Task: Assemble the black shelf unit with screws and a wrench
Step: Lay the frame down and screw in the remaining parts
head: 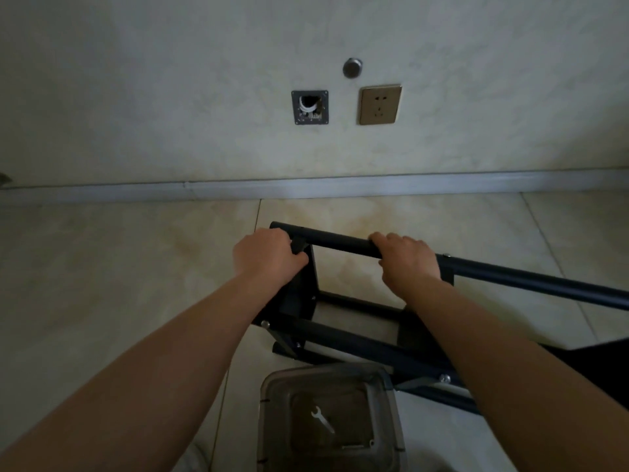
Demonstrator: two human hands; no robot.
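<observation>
The black shelf unit [343, 332] is lying on its side on the tiled floor [102, 267], right under and between both hands. Its top tube [340, 242] runs from the left hand across to the right hand and carries on past it toward the right edge of the shot. The left hand [265, 257] is wrapped tight around the corner where that tube meets an upright bracket, fingers curled closed on it. The right hand [408, 260] is clamped over the tube too, thumb tucked underneath. A few silver screws [264, 323] show at the frame joints below the left wrist and next to the right forearm. Closer to the body, between the two forearms, sits a clear plastic container [330, 420] with a small wrench [322, 419] lying inside. Beyond the hands there's the baseboard, then the wall with a brass-coloured socket [379, 104] and an open wiring box [310, 107].
</observation>
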